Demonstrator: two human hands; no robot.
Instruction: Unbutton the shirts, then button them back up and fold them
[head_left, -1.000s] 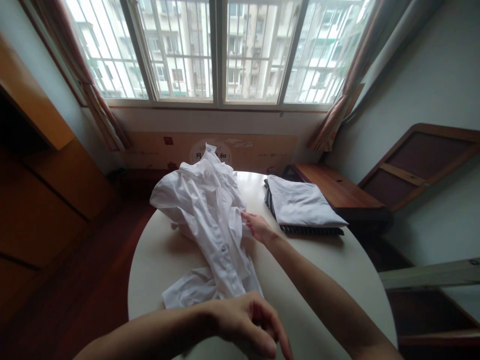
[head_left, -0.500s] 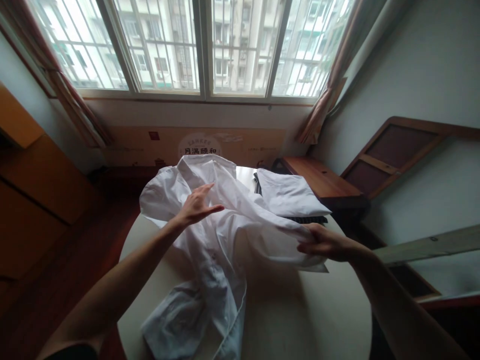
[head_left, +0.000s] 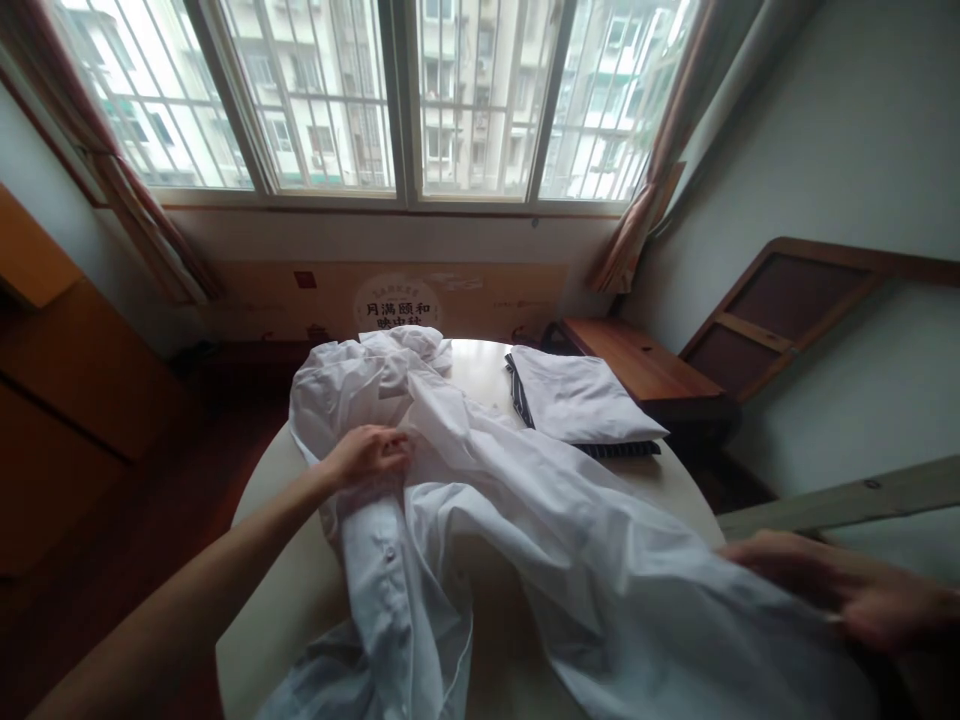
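A white button-up shirt (head_left: 517, 460) lies rumpled across the round table, its collar bunched at the far end and a strip with buttons running toward me. On the middle of the shirt, near the top of that strip, my left hand (head_left: 369, 455) has its fingers curled into the cloth. Far to the right, my right hand (head_left: 817, 580) grips the shirt's edge and holds it stretched out past the table; motion blurs this hand. The near ends of the shirt run out of view at the bottom.
Folded white cloth (head_left: 581, 395) sits on a dark striped folded cloth (head_left: 622, 449) at the table's right back. The pale round table (head_left: 277, 500) carries everything. A wooden bench or low desk (head_left: 637, 355) stands behind, beneath a barred window (head_left: 337, 100).
My right hand has pulled the shirt's edge far to the right and nearer. My left hand has lowered slightly, and its spread fingers have curled into the cloth. The raised collar end has dropped.
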